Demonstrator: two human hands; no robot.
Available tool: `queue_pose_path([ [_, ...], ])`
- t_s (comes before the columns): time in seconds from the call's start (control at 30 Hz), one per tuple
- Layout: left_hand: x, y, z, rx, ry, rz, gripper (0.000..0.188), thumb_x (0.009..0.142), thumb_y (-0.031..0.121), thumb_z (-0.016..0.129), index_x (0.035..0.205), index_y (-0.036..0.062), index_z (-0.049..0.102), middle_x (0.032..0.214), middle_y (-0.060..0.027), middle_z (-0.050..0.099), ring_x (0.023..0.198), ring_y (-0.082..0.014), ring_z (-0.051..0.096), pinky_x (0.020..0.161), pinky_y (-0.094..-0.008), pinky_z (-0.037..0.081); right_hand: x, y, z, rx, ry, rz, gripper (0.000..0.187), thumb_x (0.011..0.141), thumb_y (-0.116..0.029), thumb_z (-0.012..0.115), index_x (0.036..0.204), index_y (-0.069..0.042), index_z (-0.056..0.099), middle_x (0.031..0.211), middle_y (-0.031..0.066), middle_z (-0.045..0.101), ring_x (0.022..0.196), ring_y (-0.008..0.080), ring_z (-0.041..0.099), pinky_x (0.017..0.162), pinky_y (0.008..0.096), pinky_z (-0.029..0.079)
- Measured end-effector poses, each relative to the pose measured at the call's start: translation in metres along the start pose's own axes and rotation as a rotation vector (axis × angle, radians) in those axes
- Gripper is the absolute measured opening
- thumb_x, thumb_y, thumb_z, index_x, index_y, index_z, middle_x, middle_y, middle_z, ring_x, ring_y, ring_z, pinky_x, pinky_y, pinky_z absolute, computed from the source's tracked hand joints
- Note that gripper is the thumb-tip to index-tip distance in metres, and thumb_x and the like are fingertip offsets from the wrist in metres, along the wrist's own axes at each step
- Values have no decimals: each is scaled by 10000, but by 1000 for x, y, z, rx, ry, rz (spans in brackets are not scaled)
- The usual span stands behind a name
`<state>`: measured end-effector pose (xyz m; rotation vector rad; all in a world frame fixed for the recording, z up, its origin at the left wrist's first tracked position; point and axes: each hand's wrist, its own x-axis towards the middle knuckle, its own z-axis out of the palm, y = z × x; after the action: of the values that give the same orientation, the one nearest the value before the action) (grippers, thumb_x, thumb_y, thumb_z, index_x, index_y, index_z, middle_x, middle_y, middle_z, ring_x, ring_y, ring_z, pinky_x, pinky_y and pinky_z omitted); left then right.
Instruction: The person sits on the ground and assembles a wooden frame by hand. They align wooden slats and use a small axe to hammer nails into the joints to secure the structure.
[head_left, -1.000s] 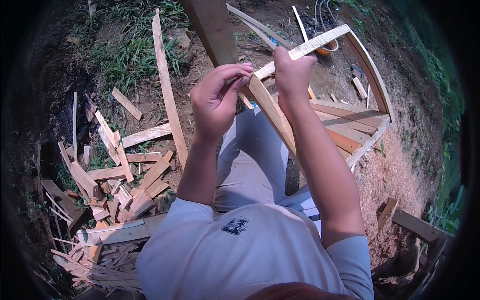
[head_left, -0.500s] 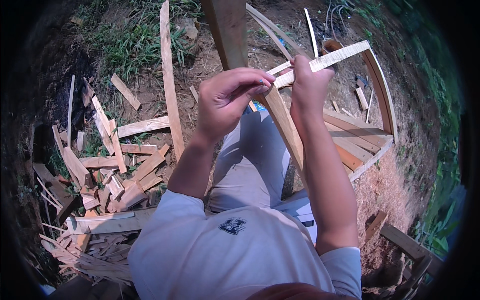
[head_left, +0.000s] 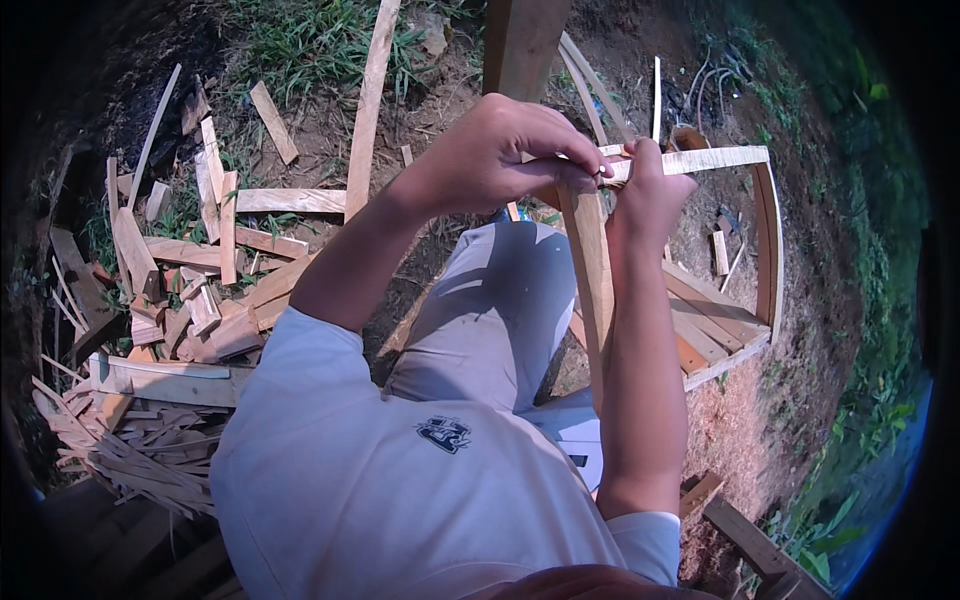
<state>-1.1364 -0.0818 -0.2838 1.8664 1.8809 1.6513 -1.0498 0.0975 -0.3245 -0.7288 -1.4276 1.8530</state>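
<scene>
A wooden frame with a pale top rail (head_left: pixel 722 159) stands in front of me to the right. Its near upright (head_left: pixel 588 250) meets the rail close to my fingers, and a slatted base (head_left: pixel 708 325) lies lower down. My right hand (head_left: pixel 650 195) is closed around the rail by this corner, thumb up on top. From the left, my left hand (head_left: pixel 520 155) reaches to the same corner with thumb and fingers pinched together. Something tiny shows at those fingertips, too small to name.
A thick wooden post (head_left: pixel 522 50) rises just beyond my left hand. A long board (head_left: pixel 372 110) lies on the ground to the left, near a heap of offcuts (head_left: pixel 205 310) and thin wood strips (head_left: pixel 140 440). Beams (head_left: pixel 750 540) lie at the lower right.
The view has shifted, with the frame appearing lower and more to the right. My left hand has turned over, its back now upward, fingertips close to the rail end. My right hand keeps its grip.
</scene>
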Motion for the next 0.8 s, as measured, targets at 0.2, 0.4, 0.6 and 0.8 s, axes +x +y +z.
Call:
queue_pose_path([
  [0.2,4,4,-2,24,-31,9,206,867,26,820,1072,44,824,1010,-111,813,922,-232,788,827,-351,629,4,4,-2,-36,17,-11,547,918,-161,680,1258,114,353,1116,172,529,992,199,574,891,354,504],
  [0.4,4,10,-2,130,-45,53,192,854,-14,802,1042,25,809,1039,-97,815,968,-250,784,857,-369,630,-1,1,4,15,28,-38,531,919,-172,688,1236,101,361,1148,191,521,1017,207,578,911,367,505],
  [0.6,7,14,2,188,-60,84,191,856,-17,792,1043,16,786,1032,-99,811,977,-267,779,861,-386,623,-4,-2,2,-62,61,-54,544,916,-168,688,1244,96,345,1167,203,509,1018,207,580,911,363,505],
  [0.8,4,21,7,242,-45,143,126,867,-22,775,978,2,720,1039,-104,799,967,-281,769,853,-394,616,-12,-10,5,-26,49,-28,555,906,-167,689,1227,96,320,1161,241,537,1034,237,603,903,371,515],
])
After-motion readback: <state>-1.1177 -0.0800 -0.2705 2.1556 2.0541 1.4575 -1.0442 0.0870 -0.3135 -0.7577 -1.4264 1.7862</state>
